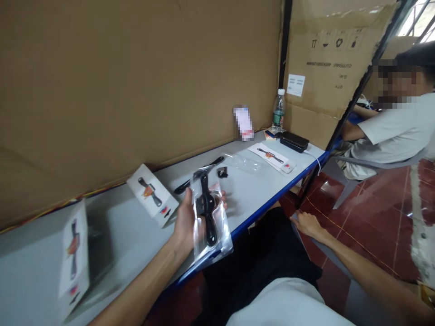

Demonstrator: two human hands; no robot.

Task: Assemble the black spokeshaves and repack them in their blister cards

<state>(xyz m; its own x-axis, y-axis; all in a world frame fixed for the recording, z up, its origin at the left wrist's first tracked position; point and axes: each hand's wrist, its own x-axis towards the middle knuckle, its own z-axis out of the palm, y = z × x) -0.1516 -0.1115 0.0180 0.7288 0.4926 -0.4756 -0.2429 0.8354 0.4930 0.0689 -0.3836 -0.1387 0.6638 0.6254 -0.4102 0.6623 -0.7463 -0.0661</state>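
My left hand (186, 222) is closed around a clear plastic blister pack (222, 235), its fingers behind it and thumb at the left edge. Inside the pack lies a black spokeshave (208, 210), tilted, over the table's front edge. Past that hand, a second black spokeshave (183, 186) lies loose on the table, partly hidden by the pack. Next to it sits a small black part (222, 172). My right hand (308, 224) is off to the right, below table height, with its fingers curled on the armrest (324, 246) of a grey plastic chair.
Printed spokeshave cards stand at the left (74, 258) and beside my left hand (152, 194); more cards (272, 156) lie right. An empty clear blister (243, 162), phone (244, 122), bottle (278, 111) and black device (294, 141) with cable occupy the far end. A person (401, 122) sits beyond the cardboard partition (326, 63).
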